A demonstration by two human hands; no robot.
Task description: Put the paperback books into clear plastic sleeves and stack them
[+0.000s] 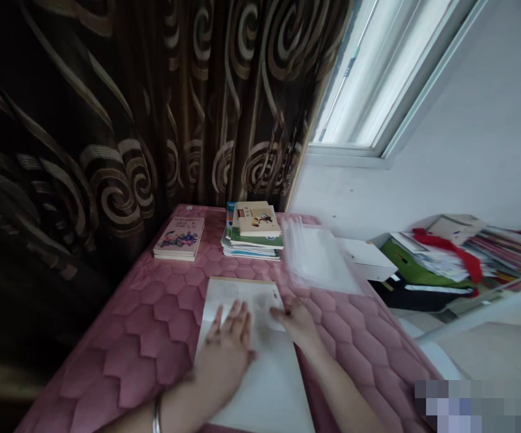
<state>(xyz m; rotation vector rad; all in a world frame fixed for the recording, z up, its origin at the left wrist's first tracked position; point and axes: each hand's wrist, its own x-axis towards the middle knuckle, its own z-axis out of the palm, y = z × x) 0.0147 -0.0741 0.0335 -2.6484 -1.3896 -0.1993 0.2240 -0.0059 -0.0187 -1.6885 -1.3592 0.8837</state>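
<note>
An open book point(267, 376) lies on the pink quilted cover in front of me, its pale pages reaching toward my body. Small print shows on the page at its far end. My left hand point(226, 343), a silver bangle at its wrist, rests over the middle of the book with fingers stretched out. At the book's right edge, my right hand point(298, 322) has its thumb over the page and its other fingers curled at the edge. The right fingertips are partly hidden and a little blurred.
Pink books point(179, 237) are stacked at the back left. Another pile of books point(258, 225) stands at the back middle, beside clear plastic covers point(321, 255). A patterned dark curtain point(120, 180) hangs at the left. Papers and a green bag point(416, 261) lie at the right.
</note>
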